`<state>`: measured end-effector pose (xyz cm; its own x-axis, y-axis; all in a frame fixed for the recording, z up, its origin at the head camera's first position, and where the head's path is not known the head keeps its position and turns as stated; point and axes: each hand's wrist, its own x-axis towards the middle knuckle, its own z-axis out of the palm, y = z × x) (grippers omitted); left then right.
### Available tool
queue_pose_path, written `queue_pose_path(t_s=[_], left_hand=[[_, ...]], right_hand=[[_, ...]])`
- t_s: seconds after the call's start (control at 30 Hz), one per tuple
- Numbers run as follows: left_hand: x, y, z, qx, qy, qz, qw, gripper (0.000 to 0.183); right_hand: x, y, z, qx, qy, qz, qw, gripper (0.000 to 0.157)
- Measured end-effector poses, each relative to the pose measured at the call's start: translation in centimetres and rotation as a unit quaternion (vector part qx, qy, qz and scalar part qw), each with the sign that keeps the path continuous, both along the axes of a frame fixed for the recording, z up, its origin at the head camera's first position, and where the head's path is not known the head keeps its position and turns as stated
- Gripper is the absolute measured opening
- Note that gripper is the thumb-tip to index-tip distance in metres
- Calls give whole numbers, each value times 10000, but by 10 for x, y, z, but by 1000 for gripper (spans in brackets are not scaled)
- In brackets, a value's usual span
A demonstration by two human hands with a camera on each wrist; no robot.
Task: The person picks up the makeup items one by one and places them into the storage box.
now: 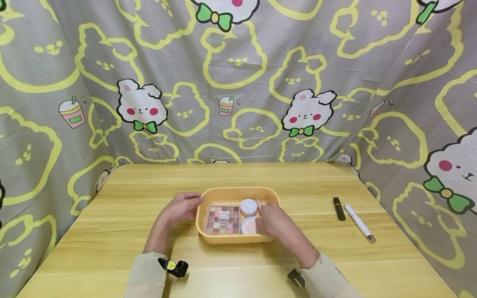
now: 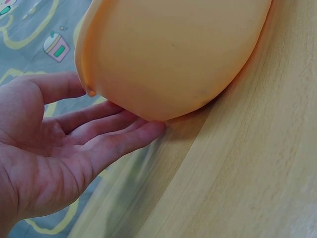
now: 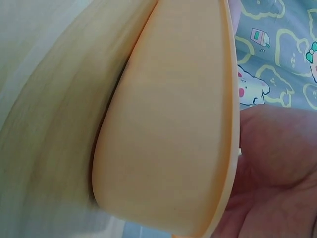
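Observation:
An orange plastic basket (image 1: 238, 239) sits on the table. In it lie an eyeshadow palette (image 1: 222, 220), a round white compact with a star on its lid (image 1: 249, 207) and a second round compact (image 1: 249, 225). My left hand (image 1: 182, 209) touches the basket's left end; in the left wrist view the thumb meets the rim and fairly straight fingers lie against the outer wall. Over the right end reaches my right hand (image 1: 277, 221), its fingers down inside, around a slim pale item (image 1: 259, 203) that is mostly hidden. The right wrist view shows that hand behind the basket wall (image 3: 163, 124).
To the right on the wooden table (image 1: 298, 182) lie a short black tube with a gold band (image 1: 338, 208) and a longer white tube (image 1: 359, 222) with a brownish end. A grey patterned curtain (image 1: 253, 136) closes off the back and both sides.

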<state>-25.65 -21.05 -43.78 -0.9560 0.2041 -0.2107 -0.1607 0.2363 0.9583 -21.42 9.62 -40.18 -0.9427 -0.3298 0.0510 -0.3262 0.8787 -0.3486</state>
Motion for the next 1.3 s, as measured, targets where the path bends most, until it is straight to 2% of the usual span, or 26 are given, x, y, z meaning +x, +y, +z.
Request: queue_pose_path(t_s=[0.2, 0.37, 0.5, 0.6, 0.8, 1.0, 1.3], left_hand=[[0, 0, 0, 31, 9, -4, 10000, 58], [0, 0, 1, 69, 5, -30, 10000, 58], [0, 0, 1, 63, -1, -46, 10000, 58], [0, 0, 2, 52, -15, -39, 10000, 57], [1, 1, 2, 69, -26, -29, 10000, 55], [3, 0, 3, 104, 23, -83, 9999, 55], [1, 1, 1, 93, 3, 38, 9999, 51]], right_hand=[[0, 0, 5, -246, -210, -99, 9994, 30], [-3, 4, 8, -686, 21, -245, 9973, 16], [-7, 9, 13, -998, -14, -484, 9938, 36], [-12, 16, 19, -1182, -113, -598, 9911, 39], [-19, 37, 30, -1146, 72, -785, 9903, 39], [-23, 57, 39, -1114, -119, -928, 9894, 43], [-27, 86, 46, -1003, -342, -1076, 9885, 50]])
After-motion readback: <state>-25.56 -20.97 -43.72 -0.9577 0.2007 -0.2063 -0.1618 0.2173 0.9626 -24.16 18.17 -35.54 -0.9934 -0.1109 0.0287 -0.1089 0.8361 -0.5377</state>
